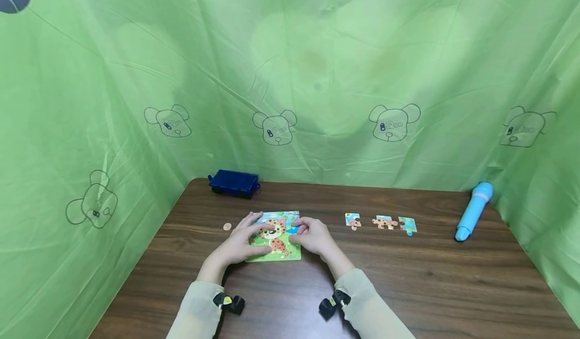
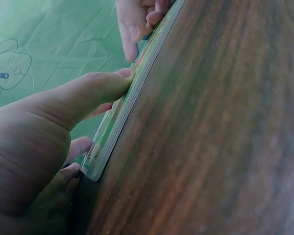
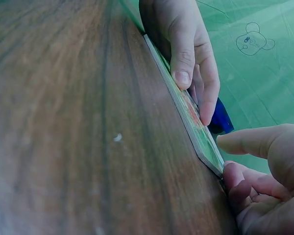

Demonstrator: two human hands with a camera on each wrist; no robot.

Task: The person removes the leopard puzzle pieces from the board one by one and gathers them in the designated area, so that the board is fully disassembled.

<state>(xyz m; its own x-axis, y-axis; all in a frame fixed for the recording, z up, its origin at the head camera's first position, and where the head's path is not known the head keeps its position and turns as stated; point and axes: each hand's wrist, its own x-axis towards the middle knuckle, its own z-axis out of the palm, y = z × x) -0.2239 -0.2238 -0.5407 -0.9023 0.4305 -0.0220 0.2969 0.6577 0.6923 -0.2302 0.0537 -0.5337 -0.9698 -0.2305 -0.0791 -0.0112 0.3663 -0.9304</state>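
Observation:
A jigsaw puzzle board [image 1: 281,253] with a spotted cartoon leopard lies flat on the table. My left hand [image 1: 240,241] rests over its left side, thumb and fingers spread and laid on the picture. The left thumb presses near the front edge in the left wrist view. At the right edge is my right hand [image 1: 313,235], thumb and index finger at the board's side and the other fingers bent in. Whether it pinches a piece there is hidden. Right of the board lie three loose puzzle pieces: a blue-and-leopard one [image 1: 352,220], a spotted one [image 1: 384,222] and a blue-green one [image 1: 408,224].
A dark blue toy cart [image 1: 233,183] stands at the table's back left. A small round tan disc [image 1: 227,226] lies left of the board. Toward the right edge is a light blue stick-shaped toy [image 1: 474,211]. Green cloth [image 1: 317,77] hangs around the wooden table [image 1: 408,288].

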